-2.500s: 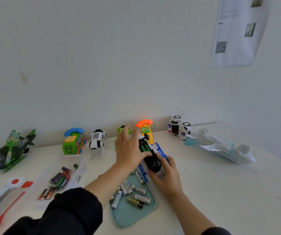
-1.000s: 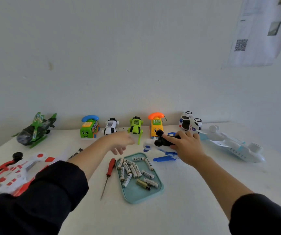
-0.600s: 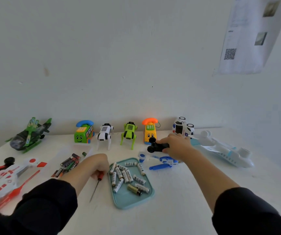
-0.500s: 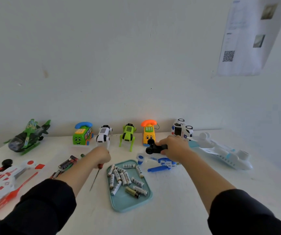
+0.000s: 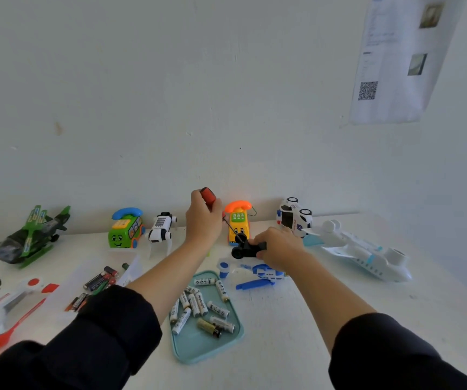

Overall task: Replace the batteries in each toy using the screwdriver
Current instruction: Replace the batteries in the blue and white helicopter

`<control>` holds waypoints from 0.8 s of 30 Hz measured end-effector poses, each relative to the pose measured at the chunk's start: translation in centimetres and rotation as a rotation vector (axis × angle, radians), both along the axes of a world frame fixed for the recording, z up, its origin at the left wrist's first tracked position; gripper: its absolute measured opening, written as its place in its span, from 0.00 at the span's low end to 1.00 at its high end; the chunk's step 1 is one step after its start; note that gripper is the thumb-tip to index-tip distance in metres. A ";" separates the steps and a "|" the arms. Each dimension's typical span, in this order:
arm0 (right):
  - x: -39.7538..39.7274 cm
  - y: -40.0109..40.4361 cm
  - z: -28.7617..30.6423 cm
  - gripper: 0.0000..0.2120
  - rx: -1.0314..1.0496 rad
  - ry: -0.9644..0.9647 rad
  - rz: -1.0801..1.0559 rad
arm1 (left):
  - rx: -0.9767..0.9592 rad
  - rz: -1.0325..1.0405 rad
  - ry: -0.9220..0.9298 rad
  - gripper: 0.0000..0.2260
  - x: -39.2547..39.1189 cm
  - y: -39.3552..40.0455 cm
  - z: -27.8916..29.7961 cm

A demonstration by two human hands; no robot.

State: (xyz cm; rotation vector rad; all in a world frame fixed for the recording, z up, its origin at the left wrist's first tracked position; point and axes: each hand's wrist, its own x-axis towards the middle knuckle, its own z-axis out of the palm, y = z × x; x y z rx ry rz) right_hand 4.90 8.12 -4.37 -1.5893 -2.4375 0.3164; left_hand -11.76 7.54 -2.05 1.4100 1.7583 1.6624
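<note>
My left hand point(image 5: 203, 220) grips a red-handled screwdriver point(image 5: 208, 196), held up with its thin shaft slanting down to the right toward the toy. My right hand point(image 5: 278, 248) holds the black underside and wheels of a blue-and-white toy helicopter point(image 5: 257, 273) that lies on the table. The screwdriver tip sits at the black wheel part point(image 5: 240, 246). A teal tray point(image 5: 198, 343) in front of me carries several white batteries point(image 5: 195, 302) and a darker one.
Along the wall stand a green helicopter point(image 5: 29, 235), green phone bus point(image 5: 125, 229), white robot dog point(image 5: 160, 229), orange phone toy point(image 5: 238, 220), police car point(image 5: 294, 216) and white plane point(image 5: 361, 249). Dark batteries point(image 5: 100, 280) and a red-white toy point(image 5: 4, 305) lie left.
My left hand picked the screwdriver up off the table beside the tray and raised it to the toy. My right hand kept holding the helicopter's black underside.
</note>
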 end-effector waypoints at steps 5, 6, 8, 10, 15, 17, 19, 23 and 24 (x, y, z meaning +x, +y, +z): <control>-0.1 -0.2 0.0 0.17 -0.011 0.012 -0.002 | 0.005 0.033 -0.072 0.05 -0.5 0.4 0.0; -0.1 -0.2 0.0 0.18 -0.011 0.014 -0.004 | -0.003 0.031 -0.073 0.05 -0.4 0.5 0.0; -0.1 -0.3 0.0 0.18 -0.009 0.008 -0.001 | -0.012 0.027 -0.063 0.05 -0.4 0.7 -0.2; 0.0 -0.4 0.0 0.18 -0.006 -0.004 -0.001 | -0.027 0.021 -0.058 0.04 -0.3 0.8 -0.3; 0.0 -0.5 0.1 0.18 -0.008 -0.010 -0.001 | -0.035 0.016 0.029 0.05 -0.2 0.7 0.0; 0.0 -0.5 0.1 0.18 -0.006 -0.009 0.000 | -0.036 0.008 0.082 0.06 -0.2 0.8 0.1; 0.0 -0.6 0.1 0.18 -0.007 -0.001 0.002 | -0.019 -0.008 0.136 0.07 0.1 0.5 0.5; 0.1 -0.7 0.1 0.18 -0.006 -0.006 0.001 | 0.037 -0.049 0.295 0.11 1.2 0.2 1.3; 0.1 -0.7 0.2 0.18 -0.006 -0.011 0.001 | 0.052 -0.067 0.341 0.13 1.5 0.1 1.5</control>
